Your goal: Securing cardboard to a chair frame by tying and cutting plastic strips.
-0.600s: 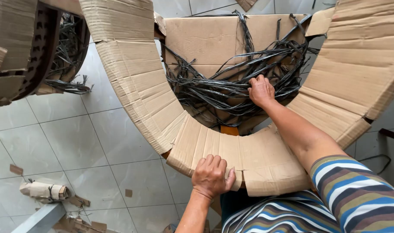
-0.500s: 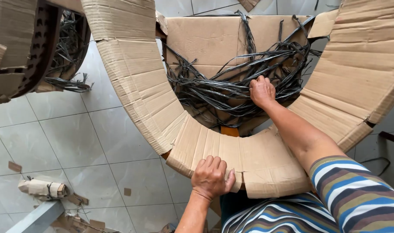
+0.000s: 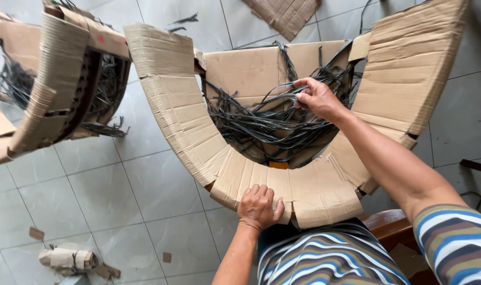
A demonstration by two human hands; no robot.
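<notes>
Right hand fingers clamp dark strips; left hand (fingers together) presses curved cardboard

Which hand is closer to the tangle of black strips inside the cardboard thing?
Right. The right hand is in the black strips, gripping a bunch. The left hand is apart from them, pressing on the near edge of the curved cardboard wrapping.

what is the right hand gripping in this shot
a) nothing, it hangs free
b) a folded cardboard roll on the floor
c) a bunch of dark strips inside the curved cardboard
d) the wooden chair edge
c: the right hand is closed around a bunch of dark strips inside the curved cardboard, while the left hand presses on its near edge.
</notes>
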